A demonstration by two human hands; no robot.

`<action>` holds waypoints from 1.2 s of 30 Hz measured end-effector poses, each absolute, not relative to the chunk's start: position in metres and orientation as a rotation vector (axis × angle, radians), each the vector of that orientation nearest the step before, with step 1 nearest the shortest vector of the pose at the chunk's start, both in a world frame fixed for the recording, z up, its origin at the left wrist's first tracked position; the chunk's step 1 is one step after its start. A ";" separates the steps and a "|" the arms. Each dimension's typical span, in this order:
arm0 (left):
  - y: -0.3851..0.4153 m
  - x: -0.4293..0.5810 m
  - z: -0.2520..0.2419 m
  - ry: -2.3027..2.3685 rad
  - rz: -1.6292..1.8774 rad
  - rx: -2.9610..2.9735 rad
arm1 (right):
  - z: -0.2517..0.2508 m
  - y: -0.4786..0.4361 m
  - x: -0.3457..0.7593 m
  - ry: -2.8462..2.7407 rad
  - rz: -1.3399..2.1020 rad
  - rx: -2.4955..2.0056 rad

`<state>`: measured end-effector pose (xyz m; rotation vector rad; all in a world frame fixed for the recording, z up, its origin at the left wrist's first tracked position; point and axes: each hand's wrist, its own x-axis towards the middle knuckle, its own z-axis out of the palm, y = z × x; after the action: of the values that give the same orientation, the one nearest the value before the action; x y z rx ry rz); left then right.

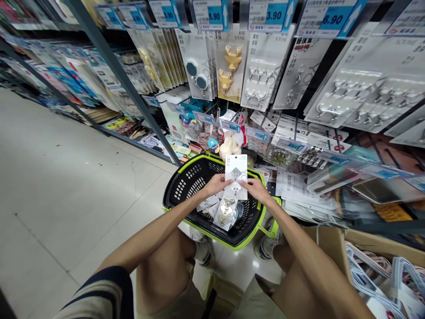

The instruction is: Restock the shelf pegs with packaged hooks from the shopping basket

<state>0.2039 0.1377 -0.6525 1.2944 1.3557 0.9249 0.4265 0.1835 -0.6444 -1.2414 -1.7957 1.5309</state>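
Observation:
A white card pack of hooks (236, 177) is held upright between both hands, above a black basket with a green rim (175, 188). My left hand (217, 184) pinches the card's left edge, thumb on its front. On the right edge, my right hand (255, 188) grips it the same way. Inside the basket, just below the held card, lies another card pack with gold-toned hooks (225, 213), among several other white packs partly hidden by it.
Hook packs (264, 75) hang from the rack ahead, with price labels above. A dark metal post (122, 75) slants down left of the basket. An open cardboard box (327, 246) of hangers stands at lower right. Pale floor tiles (83, 177) spread at left.

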 end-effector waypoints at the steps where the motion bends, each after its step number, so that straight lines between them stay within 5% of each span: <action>1: 0.138 0.204 -0.653 1.343 0.917 1.306 | -0.644 0.184 0.427 -1.801 1.521 -1.243; 36: 0.137 0.202 -0.659 1.369 0.897 1.412 | -0.645 0.176 0.420 -1.896 1.279 -1.291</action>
<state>0.2017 0.1373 -0.6590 1.4120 1.3689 0.8974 0.4195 0.1763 -0.6455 -1.2912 -1.8957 1.2790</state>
